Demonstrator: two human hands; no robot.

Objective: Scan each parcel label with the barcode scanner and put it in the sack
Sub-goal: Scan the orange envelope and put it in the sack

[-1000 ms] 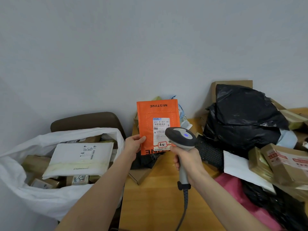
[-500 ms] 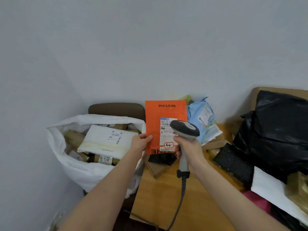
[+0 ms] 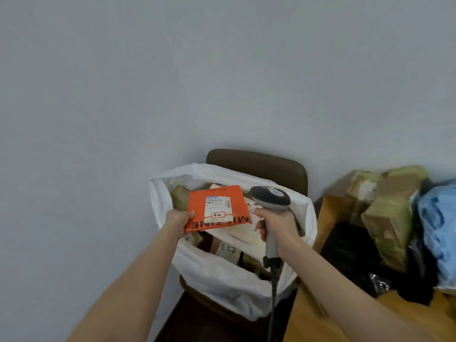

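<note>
My left hand (image 3: 177, 219) pinches the left corner of an orange parcel (image 3: 214, 208) with a white label, held almost flat over the open mouth of the white sack (image 3: 229, 285). Several parcels lie inside the sack, partly hidden under the orange one. My right hand (image 3: 276, 225) grips the handle of the grey barcode scanner (image 3: 271, 199), whose head sits just right of the orange parcel, above the sack. The scanner's cable hangs down from its handle.
The sack sits on a brown chair (image 3: 259, 164) against the grey wall. To the right, a wooden table (image 3: 328, 213) carries a pile of cardboard boxes (image 3: 387, 213), a blue bag (image 3: 439, 228) and black bags (image 3: 355, 253).
The orange parcel has moved left from over the table, tilted from upright to nearly flat, and now hangs over the sack. The scanner moved left with it. The view swung left.
</note>
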